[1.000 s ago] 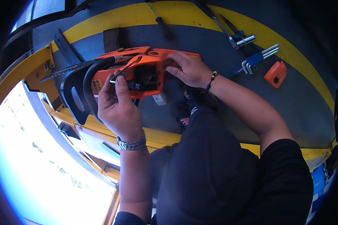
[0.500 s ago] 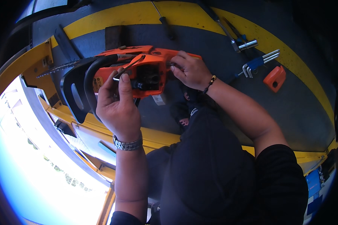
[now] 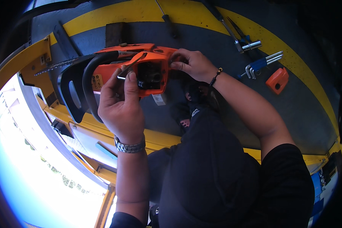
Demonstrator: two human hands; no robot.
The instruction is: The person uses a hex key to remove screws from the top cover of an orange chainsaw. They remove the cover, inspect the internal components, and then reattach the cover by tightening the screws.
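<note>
An orange chainsaw (image 3: 164,53) lies in front of me with its bar and chain toward the left. A cavity (image 3: 150,76) in its side is uncovered, with dark parts inside. My left hand (image 3: 122,108), wearing a metal watch, is closed on a hex key (image 3: 134,64) between thumb and fingers. The key's long arm slants across the near side of the saw, and its short bent end shows by my thumb. My right hand (image 3: 195,65), with a beaded bracelet, is closed at the saw's rear handle, its fingers curled and partly hiding it.
Right of the saw lie a hex key set (image 3: 260,65) in a blue holder, a small orange cover (image 3: 277,80) and a socket wrench (image 3: 250,45). A screwdriver (image 3: 169,24) lies beyond the saw. Yellow framing (image 3: 159,140) runs on the near side, by my legs.
My right hand has shifted slightly left along the rear of the saw, hiding more of the handle. The hex key in my left hand has moved a little. The whole view has shifted slightly.
</note>
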